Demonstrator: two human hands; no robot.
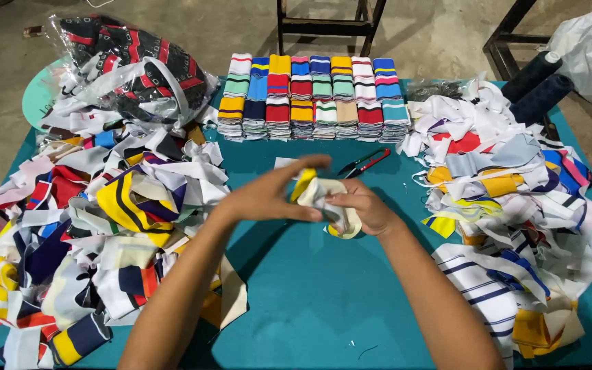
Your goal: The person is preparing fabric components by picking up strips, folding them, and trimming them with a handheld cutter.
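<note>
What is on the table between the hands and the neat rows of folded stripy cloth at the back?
In the head view, small red-handled snips lie on the teal table between the hands' cream-and-yellow strip and the folded stacks; otherwise that stretch is bare.

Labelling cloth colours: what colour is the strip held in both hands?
Head view: the strip is cream-white with a yellow stripe, held between left hand and right hand.

One head-worn camera looks steeply down and forward over the table, close enough that both forearms fill the lower frame. Its top edge reaches the floor beyond. The far corners probably fall just outside view.
</note>
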